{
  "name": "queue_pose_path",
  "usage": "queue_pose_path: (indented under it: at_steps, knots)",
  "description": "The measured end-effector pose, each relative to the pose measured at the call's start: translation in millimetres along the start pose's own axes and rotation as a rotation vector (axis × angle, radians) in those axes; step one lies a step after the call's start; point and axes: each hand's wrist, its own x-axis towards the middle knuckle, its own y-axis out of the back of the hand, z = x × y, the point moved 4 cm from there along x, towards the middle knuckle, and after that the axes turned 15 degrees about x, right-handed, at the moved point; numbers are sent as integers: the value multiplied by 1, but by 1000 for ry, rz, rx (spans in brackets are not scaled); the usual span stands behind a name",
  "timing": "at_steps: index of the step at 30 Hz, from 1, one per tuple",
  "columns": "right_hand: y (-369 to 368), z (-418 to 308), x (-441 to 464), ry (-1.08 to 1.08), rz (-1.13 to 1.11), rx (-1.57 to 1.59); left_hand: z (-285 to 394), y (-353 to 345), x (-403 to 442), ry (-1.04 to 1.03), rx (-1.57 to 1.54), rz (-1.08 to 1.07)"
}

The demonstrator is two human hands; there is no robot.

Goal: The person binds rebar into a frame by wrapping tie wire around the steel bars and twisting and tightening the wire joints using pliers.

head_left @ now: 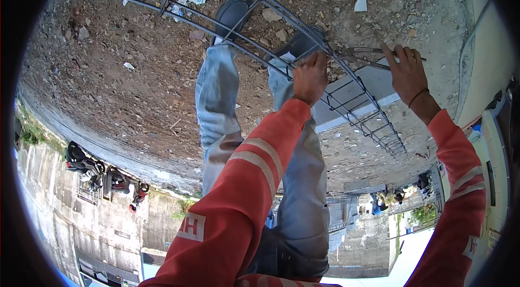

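Observation:
A long cage of steel rebar (281,12) with square stirrups runs from the upper left to the right middle, across my shoes. My left hand (311,78) is closed at a stirrup of the cage, fingers bent round the bars; its fingertips are partly hidden. Off to the right, my right hand (407,74) has its fingers round the handles of metal pincers (364,49). The handles stand slightly apart, and the pincers' head reaches the cage's bar just right of my left hand.
My shoes (233,15) stand on rubble-strewn dirt (135,81) under the cage. A pale slab (352,97) lies below its right part. Parked motorcycles (103,176) line a wall at the lower left. Another person (379,201) shows far off at the lower right.

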Motion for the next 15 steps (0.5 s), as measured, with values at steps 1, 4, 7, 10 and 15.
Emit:
queue_pose_path:
  at_steps: [1,4,7,10,15]
  knots:
    - [-15,2,-6,-121,-109,136,0,0,0,-3,-14,-8]
    - [-34,15,-10,-299,-344,399,0,-1,-1,-20,-51,-15]
    - [-17,28,24,-327,-556,510,-3,0,0,-17,-56,-22]
    - [-6,30,31,-251,-457,390,0,1,0,-20,-55,-33]
    - [5,24,35,-352,-626,278,-5,2,1,-46,-112,-2]
